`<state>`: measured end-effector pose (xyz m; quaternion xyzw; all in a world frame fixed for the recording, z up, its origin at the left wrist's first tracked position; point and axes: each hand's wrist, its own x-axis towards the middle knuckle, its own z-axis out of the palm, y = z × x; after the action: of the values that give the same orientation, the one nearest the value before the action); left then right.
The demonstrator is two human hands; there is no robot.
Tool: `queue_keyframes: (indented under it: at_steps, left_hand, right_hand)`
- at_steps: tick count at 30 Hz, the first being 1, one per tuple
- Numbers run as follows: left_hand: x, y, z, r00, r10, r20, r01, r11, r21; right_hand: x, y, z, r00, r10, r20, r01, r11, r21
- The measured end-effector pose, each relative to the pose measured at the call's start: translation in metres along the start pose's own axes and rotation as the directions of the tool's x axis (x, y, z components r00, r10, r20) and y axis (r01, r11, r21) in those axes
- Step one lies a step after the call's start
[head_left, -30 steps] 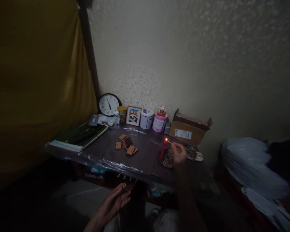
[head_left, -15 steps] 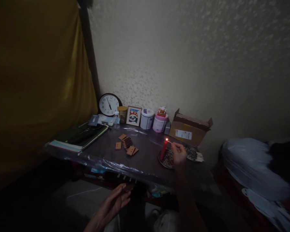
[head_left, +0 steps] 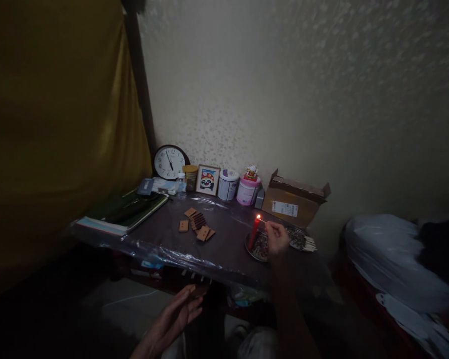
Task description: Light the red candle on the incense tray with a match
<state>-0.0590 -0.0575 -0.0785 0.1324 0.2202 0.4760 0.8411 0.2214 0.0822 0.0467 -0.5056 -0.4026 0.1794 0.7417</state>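
Note:
My right hand [head_left: 277, 238] is pinched on a thin stick, its tip held at the flame of a leaning red candle [head_left: 253, 232]. The candle stands in a round dish [head_left: 257, 248] on the dark, plastic-covered table [head_left: 224, 244]. My left hand [head_left: 175, 315] hovers below the table's front edge, fingers stretched out and holding nothing. Several small wooden pieces [head_left: 196, 225] lie on the table left of the candle.
Along the wall stand a clock [head_left: 168, 162], a framed picture [head_left: 207, 180], two tubs [head_left: 238, 187] and an open cardboard box [head_left: 295, 199]. Books [head_left: 123, 213] lie at the left end. A yellow curtain [head_left: 56, 124] hangs left; a white bag [head_left: 392, 259] sits right.

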Motion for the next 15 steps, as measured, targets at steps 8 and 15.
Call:
queue_keyframes:
  at_steps: [8,15]
  left_hand:
    - [0.0034,-0.0022,-0.0067,1.0,0.005,-0.001,-0.005,1.0,0.008]
    - [0.0012,-0.0031,-0.0074,1.0,0.008,0.008,-0.008,1.0,0.013]
  right_hand:
    - [-0.0005,-0.0005,-0.0011,1.0,0.011,-0.007,-0.011,0.999,-0.034]
    - [-0.004,-0.0058,-0.002,1.0,0.018,-0.015,-0.018,0.999,-0.039]
